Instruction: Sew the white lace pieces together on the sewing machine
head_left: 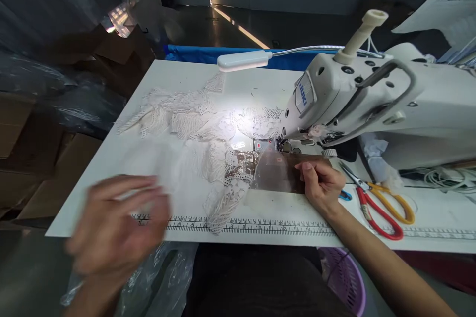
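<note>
My left hand (121, 225) is raised over the left front of the table and smeared by motion. Its fingers look bent, but whether they hold anything cannot be made out. My right hand (323, 183) has curled fingers and rests at the right end of a flat brownish plate (293, 178); what its pinched fingers hold, if anything, is too small to see. A sheer pale piece of fabric (269, 163) lies on the plate, its upper tip by the needle area (278, 144). White lace pieces (219, 126) spread left of the needle, one strip hanging toward the ruler.
A white sewing machine (334, 84) stands on the right, with a lamp (243, 60) over the table. Red-and-yellow-handled scissors (383, 203) lie beside my right forearm. A ruler tape (260, 227) runs along the front edge. Cardboard boxes (48, 133) are at left, a purple basket (345, 282) below.
</note>
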The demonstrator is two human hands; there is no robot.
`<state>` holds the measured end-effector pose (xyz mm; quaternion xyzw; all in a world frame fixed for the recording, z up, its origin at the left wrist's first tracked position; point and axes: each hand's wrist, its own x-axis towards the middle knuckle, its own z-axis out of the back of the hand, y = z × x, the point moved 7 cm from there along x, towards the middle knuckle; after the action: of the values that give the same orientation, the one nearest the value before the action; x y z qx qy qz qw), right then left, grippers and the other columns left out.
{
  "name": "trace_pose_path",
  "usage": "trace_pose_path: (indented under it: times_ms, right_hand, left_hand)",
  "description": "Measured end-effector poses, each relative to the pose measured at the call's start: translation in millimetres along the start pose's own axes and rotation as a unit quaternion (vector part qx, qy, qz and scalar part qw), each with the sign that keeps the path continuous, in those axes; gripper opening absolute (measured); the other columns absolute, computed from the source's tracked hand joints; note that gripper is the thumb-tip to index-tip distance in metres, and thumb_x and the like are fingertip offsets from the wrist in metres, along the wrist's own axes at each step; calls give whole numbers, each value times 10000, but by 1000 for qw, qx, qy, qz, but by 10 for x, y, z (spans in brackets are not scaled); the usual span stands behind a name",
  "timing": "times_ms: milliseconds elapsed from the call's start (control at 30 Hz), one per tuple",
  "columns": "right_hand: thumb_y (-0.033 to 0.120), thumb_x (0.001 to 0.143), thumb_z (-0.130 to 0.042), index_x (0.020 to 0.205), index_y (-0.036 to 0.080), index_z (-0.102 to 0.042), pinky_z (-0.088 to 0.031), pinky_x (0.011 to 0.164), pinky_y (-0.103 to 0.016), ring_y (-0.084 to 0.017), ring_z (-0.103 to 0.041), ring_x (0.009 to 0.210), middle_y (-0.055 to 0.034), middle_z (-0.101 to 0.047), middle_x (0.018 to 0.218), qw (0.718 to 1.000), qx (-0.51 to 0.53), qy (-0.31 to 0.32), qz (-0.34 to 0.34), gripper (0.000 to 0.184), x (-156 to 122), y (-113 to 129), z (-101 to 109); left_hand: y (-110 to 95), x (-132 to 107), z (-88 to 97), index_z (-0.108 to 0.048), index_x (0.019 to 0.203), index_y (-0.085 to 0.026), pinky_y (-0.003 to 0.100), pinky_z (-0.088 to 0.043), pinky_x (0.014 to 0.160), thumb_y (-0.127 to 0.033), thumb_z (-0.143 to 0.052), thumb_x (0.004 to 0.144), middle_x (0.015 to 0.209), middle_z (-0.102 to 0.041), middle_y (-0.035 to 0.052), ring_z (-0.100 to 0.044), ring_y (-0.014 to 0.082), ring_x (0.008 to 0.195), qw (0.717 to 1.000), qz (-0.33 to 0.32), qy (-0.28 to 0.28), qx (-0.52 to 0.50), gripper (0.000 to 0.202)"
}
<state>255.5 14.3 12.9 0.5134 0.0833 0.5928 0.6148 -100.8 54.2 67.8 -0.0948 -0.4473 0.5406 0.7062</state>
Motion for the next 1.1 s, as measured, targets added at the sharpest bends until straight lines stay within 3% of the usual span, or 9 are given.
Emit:
trace_pose_path:
  times_ms: [67, 100, 267, 400, 600, 733, 867, 967, 1100]
  right_hand:
    - [276, 884, -530, 740, 221, -663, -405, 464, -297, -145, -508, 458, 2, -578, 539, 998, 20, 45, 49, 204, 7, 98, -16]
    - [269, 871, -539, 778, 223, -667, -422, 477, -299, -151, -530, 490, -7, -602, 581, 993, 34, 83, 81, 165, 6, 162, -42]
    - [342, 776, -680, 1110, 204, -635, -511, 851, -468, -282, -596, 998, -115, -657, 1057, 928, -1, 329, 177, 364, -114, 304, -311]
    - [246, 880, -578, 1033, 195, -663, -505, 841, -462, -258, -580, 951, -112, -654, 999, 917, -17, 361, 168, 181, -156, 216, -393]
    - [251, 906, -584, 1021, 254, -735, -521, 836, -396, -215, -635, 948, -65, -701, 1018, 911, 91, 390, 94, 190, -118, 165, -324]
    - [343, 908, -599, 958, 248, -753, -553, 761, -326, -178, -669, 886, -45, -734, 970, 868, 252, 426, -45, 187, -84, 231, -216]
    - [414, 905, -585, 900, 193, -716, -538, 537, -255, -131, -659, 588, -23, -719, 724, 791, 360, 454, -198, 257, -179, 211, -252]
    - [418, 902, -569, 848, 188, -687, -481, 466, -231, -125, -638, 539, -17, -700, 693, 841, 266, 422, -210, 264, -136, 44, -324]
    - [310, 900, -541, 803, 185, -666, -455, 528, -251, -117, -600, 518, 0, -672, 640, 902, 83, 406, -121, 202, 29, -76, -422]
  left_hand:
    - [-661, -213, -443, -610, 1060, -388, 432, -572, 633, -220, -692, 722, 979, -677, -16, -658, 253, 834, 964, -231, 134, -9, 385]
    - [-851, -312, -649, -599, 1102, -331, 401, -579, 682, -184, -683, 765, 1018, -680, 17, -663, 235, 871, 944, -275, 181, -10, 377]
    - [-1005, -457, -1330, -576, 1174, -120, 466, -525, 820, -335, -659, 863, 1163, -626, 181, -608, 325, 1061, 925, -240, 278, 102, 387]
    - [-937, -412, -1359, -629, 1064, -180, 460, -481, 826, -270, -579, 918, 1145, -635, 127, -598, 288, 1027, 926, -207, 286, 132, 178]
    - [-1020, -253, -1213, -664, 898, -235, 458, -453, 838, -181, -572, 886, 1102, -667, 49, -624, 234, 931, 949, -173, 259, 51, 107]
    - [-986, -144, -1060, -640, 849, -258, 411, -519, 816, -268, -629, 847, 991, -695, 38, -653, 230, 930, 951, 0, 264, -163, 15]
    - [-871, -58, -936, -603, 931, -266, 263, -394, 428, -420, -649, 834, 642, -622, -5, -526, 146, 473, 893, 182, 297, -286, 188]
    - [-874, 166, -961, -613, 1037, -248, 245, -376, 463, -402, -601, 868, 661, -586, -5, -504, 133, 503, 920, 94, 335, -180, 229]
    - [-919, 450, -1392, -661, 977, -156, 293, -449, 615, -336, -536, 881, 1102, -597, 113, -581, 190, 786, 932, -111, 339, 61, 239]
